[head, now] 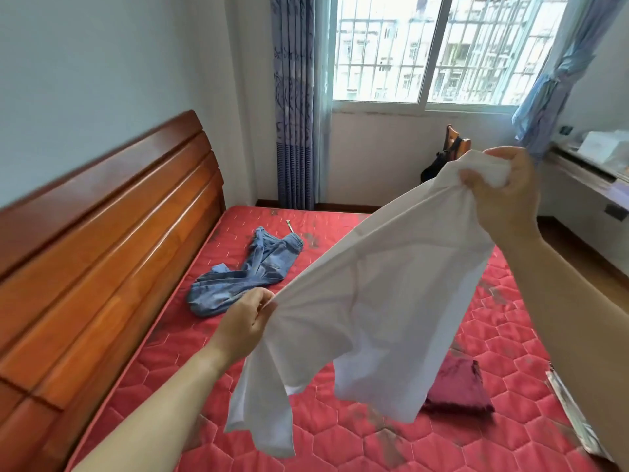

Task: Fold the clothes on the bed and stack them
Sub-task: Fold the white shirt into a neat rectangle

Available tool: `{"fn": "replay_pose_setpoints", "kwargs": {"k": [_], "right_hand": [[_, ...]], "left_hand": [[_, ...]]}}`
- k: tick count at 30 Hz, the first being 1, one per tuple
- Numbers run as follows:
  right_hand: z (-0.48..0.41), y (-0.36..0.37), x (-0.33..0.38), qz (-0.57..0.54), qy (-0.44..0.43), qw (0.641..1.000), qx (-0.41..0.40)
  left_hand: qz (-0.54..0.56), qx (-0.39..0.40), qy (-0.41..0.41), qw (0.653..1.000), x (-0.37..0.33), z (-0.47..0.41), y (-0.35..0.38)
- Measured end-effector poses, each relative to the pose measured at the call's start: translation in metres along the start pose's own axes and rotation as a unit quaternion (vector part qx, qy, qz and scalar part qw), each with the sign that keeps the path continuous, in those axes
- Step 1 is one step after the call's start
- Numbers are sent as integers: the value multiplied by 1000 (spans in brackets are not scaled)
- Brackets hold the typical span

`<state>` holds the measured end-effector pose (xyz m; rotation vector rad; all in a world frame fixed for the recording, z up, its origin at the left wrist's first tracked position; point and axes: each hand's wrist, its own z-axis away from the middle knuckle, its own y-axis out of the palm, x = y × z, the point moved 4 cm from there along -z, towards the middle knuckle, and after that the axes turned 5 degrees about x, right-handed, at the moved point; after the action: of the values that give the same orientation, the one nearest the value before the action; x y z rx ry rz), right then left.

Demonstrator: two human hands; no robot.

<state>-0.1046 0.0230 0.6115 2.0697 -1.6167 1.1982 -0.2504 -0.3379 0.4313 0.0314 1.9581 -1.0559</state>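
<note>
A white shirt [367, 301] hangs stretched in the air above the red quilted mattress [510, 369]. My left hand [245, 321] pinches its lower left edge. Higher up on the right, my right hand [507, 195] grips a bunched part of the same shirt. A sleeve dangles down toward the mattress. Crumpled blue jeans [241, 274] lie unfolded near the headboard. A folded dark red garment [456, 386] sits on the mattress, partly hidden behind the shirt.
A wooden headboard [102, 233] runs along the left. Beyond the bed are a barred window [442, 49], blue curtains [296, 97], and a chair with a black bag [439, 165]. A desk [592, 172] stands at the right.
</note>
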Motion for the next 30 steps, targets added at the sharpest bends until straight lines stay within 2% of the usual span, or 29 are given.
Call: {"fn": "replay_pose_setpoints", "kwargs": {"k": [7, 11, 15, 19, 23, 26, 28, 30], "right_hand": [[38, 0, -22, 21, 51, 998, 24], [59, 1, -67, 40, 87, 995, 42], [63, 32, -126, 35, 139, 987, 78], [32, 112, -198, 38, 180, 975, 123], [-26, 232, -288, 67, 189, 960, 194], [-63, 321, -360, 107, 206, 945, 232], [-60, 365, -402, 125, 207, 937, 254], [-27, 396, -434, 137, 175, 928, 300]], "left_hand": [[103, -26, -28, 994, 16, 26, 6], [87, -42, -25, 995, 26, 31, 15], [76, -20, -64, 995, 49, 13, 31], [46, 5, -125, 991, 96, -43, 45], [-26, 24, -172, 984, 170, -135, 66], [-114, -12, -215, 970, 241, -214, 88], [-166, -36, -276, 946, 285, -247, 110], [-184, -7, -298, 937, 318, -255, 147]]}}
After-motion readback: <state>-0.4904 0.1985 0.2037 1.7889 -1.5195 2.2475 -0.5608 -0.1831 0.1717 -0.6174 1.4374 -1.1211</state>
